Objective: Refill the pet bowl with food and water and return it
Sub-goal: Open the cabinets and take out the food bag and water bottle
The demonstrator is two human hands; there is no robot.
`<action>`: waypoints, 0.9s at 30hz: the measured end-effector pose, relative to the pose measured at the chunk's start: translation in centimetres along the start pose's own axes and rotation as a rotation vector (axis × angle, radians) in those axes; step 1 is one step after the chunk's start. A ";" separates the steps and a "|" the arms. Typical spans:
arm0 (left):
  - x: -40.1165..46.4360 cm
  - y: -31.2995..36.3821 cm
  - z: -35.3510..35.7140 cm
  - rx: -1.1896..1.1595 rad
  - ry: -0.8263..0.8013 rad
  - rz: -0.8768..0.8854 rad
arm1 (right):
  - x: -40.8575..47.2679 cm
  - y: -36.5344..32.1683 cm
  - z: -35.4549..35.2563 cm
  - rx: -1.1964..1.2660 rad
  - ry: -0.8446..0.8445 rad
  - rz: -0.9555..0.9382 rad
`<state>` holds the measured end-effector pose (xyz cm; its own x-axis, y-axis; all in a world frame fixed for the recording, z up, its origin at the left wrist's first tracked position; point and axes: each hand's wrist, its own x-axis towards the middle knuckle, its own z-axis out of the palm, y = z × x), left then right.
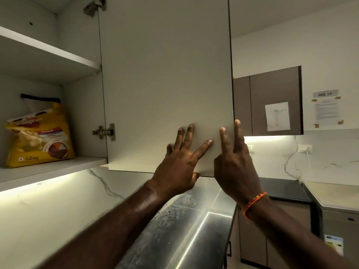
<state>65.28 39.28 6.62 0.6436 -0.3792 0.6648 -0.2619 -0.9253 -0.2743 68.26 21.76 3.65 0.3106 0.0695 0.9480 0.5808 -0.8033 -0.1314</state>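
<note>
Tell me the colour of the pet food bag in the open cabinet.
Mainly yellow pet food bag, with a black top edge; head view.

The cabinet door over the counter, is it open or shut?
Open: the cabinet door is swung out, exposing the shelves and yellow food bag.

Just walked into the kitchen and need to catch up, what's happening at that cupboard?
A person has both hands on the open cabinet door: the left hand lies flat on its inner face, the right hand is at its lower free edge. Inside, a yellow pet food bag stands on the lower shelf, untouched. No pet bowl is in view.
</note>
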 end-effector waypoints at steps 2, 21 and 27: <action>0.0 -0.3 0.1 0.010 0.008 0.018 | 0.0 -0.3 0.4 0.002 0.003 0.014; -12.4 -8.9 -10.9 0.374 0.074 -0.241 | -0.7 -15.2 2.8 0.294 -0.057 -0.136; -22.1 -14.1 -17.5 0.630 0.048 -0.484 | -4.1 -24.8 5.7 0.491 -0.123 -0.208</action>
<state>42.13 60.62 7.98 0.5466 0.0517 0.8358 0.5044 -0.8171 -0.2793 56.89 44.83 1.39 0.2205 0.2898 0.9313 0.9131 -0.3970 -0.0927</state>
